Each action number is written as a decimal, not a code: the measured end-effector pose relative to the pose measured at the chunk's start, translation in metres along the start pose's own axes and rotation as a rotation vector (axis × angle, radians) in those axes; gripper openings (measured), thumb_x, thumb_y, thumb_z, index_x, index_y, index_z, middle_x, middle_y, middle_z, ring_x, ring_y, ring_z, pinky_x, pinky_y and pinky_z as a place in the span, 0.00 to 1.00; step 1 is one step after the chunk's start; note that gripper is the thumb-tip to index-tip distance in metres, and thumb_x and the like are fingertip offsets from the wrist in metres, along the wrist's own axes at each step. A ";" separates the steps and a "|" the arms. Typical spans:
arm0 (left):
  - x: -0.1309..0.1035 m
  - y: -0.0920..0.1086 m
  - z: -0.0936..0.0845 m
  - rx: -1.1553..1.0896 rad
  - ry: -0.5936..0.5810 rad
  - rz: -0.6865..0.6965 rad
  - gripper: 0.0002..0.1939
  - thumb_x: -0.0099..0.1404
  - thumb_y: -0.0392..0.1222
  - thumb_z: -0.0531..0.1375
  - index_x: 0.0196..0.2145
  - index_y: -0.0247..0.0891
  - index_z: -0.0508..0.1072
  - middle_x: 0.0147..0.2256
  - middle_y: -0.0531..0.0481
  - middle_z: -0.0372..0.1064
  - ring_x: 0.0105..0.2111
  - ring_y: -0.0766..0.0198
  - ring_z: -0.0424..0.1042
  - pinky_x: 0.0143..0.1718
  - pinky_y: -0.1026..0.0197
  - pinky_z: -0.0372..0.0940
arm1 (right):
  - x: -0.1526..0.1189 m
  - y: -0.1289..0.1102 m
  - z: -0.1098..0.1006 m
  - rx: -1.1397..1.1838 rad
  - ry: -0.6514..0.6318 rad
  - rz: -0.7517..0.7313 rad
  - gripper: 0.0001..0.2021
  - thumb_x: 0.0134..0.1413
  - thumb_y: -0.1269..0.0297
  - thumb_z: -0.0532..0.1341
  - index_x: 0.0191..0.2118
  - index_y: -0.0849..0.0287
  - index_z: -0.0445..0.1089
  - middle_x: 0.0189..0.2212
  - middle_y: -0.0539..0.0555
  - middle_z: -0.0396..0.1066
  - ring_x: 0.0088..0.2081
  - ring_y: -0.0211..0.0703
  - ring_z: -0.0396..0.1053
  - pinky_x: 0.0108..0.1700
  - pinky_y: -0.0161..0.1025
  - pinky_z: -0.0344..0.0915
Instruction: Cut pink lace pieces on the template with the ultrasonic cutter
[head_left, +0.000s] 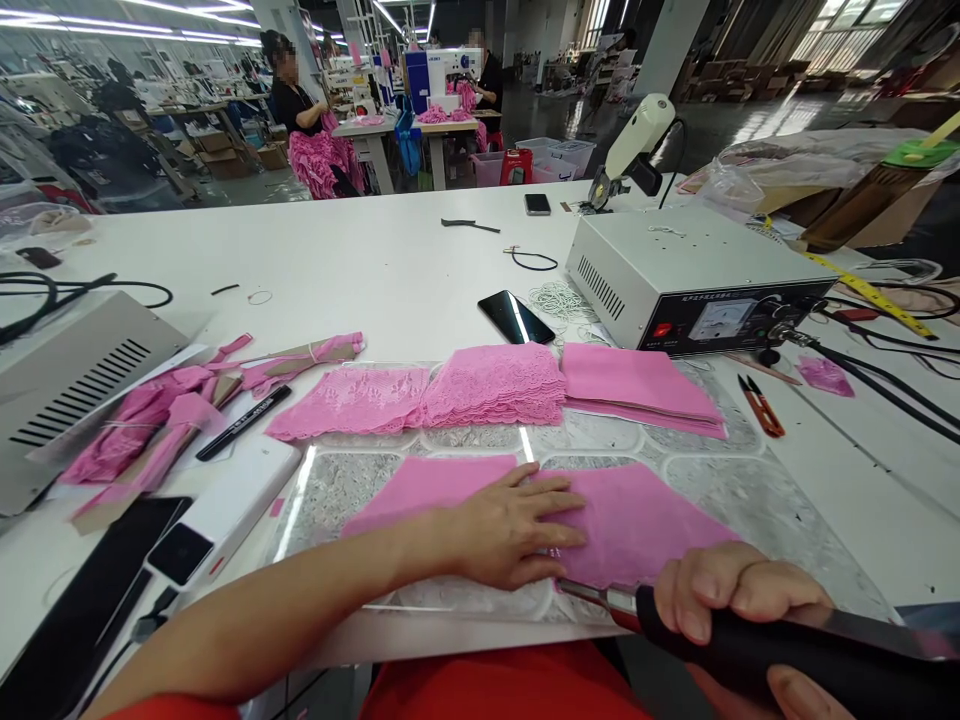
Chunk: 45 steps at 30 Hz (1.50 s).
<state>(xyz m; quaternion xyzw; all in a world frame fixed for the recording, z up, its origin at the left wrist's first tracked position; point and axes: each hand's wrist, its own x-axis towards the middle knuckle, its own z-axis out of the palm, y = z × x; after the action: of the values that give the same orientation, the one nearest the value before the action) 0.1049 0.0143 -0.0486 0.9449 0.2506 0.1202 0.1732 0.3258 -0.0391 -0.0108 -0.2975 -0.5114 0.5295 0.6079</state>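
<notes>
My left hand (510,525) lies with spread fingers on two pink fabric pieces, one on the left (439,485) and one on the right (645,520), at their meeting edges. In my right hand (742,600) is a black-handled tool (817,640), fingers wrapped round it. Its metal tip touches the lower edge of the fabric, just right of my left fingers. Beyond them lie a pink lace piece (360,400), a stack of pink lace (499,385) and a stack of plain pink fabric (637,385), all on a grey patterned mat (750,500).
A metal control box (705,260) with cables stands at the back right. Orange snips (761,405) lie near it, a phone (516,317) behind the lace. On the left are another box (82,390), a marker (244,422), a white case (247,500) and pink scraps (142,420).
</notes>
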 end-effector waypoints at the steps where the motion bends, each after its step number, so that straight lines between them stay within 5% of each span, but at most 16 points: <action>1: 0.000 0.000 0.001 -0.004 0.003 0.001 0.18 0.71 0.47 0.56 0.54 0.38 0.73 0.62 0.42 0.61 0.65 0.48 0.56 0.66 0.41 0.47 | 0.001 -0.001 0.001 0.000 -0.007 -0.008 0.05 0.56 0.58 0.62 0.36 0.52 0.68 0.27 0.51 0.65 0.26 0.42 0.67 0.27 0.42 0.71; 8: 0.002 -0.001 0.000 -0.074 0.069 0.016 0.17 0.71 0.45 0.57 0.52 0.34 0.75 0.61 0.38 0.62 0.65 0.47 0.57 0.66 0.44 0.49 | 0.001 0.000 0.003 0.008 -0.033 -0.009 0.04 0.55 0.58 0.63 0.35 0.50 0.69 0.25 0.50 0.65 0.25 0.42 0.66 0.27 0.42 0.70; 15: -0.028 -0.002 -0.041 -0.174 0.279 -0.032 0.14 0.73 0.38 0.52 0.47 0.31 0.75 0.53 0.38 0.72 0.58 0.56 0.67 0.61 0.52 0.60 | -0.016 0.018 -0.016 0.110 0.084 0.041 0.10 0.52 0.55 0.63 0.38 0.50 0.67 0.31 0.51 0.64 0.27 0.41 0.63 0.29 0.42 0.68; 20: -0.073 0.002 -0.039 -0.096 0.085 -0.127 0.15 0.73 0.39 0.52 0.53 0.38 0.73 0.58 0.42 0.68 0.62 0.54 0.61 0.66 0.46 0.52 | -0.014 0.019 -0.007 0.140 0.083 0.086 0.10 0.54 0.57 0.61 0.41 0.51 0.67 0.33 0.53 0.62 0.30 0.43 0.64 0.32 0.45 0.70; 25: -0.085 0.007 -0.029 0.016 -0.080 -0.183 0.20 0.74 0.45 0.53 0.60 0.40 0.67 0.65 0.46 0.55 0.67 0.52 0.49 0.69 0.43 0.39 | -0.003 0.015 0.009 0.116 0.015 0.072 0.08 0.55 0.60 0.60 0.41 0.53 0.68 0.32 0.52 0.61 0.31 0.42 0.65 0.33 0.43 0.72; 45: -0.091 0.005 -0.021 0.071 -0.007 -0.138 0.22 0.72 0.51 0.56 0.60 0.42 0.66 0.66 0.46 0.55 0.67 0.51 0.50 0.69 0.44 0.33 | 0.006 0.009 0.020 0.008 0.037 0.062 0.07 0.53 0.58 0.61 0.38 0.51 0.69 0.31 0.52 0.61 0.27 0.42 0.65 0.29 0.43 0.71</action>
<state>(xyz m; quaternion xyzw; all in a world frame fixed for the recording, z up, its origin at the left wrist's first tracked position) 0.0239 -0.0309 -0.0407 0.9314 0.3185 0.0955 0.1481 0.3034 -0.0349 -0.0110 -0.3204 -0.4887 0.5447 0.6016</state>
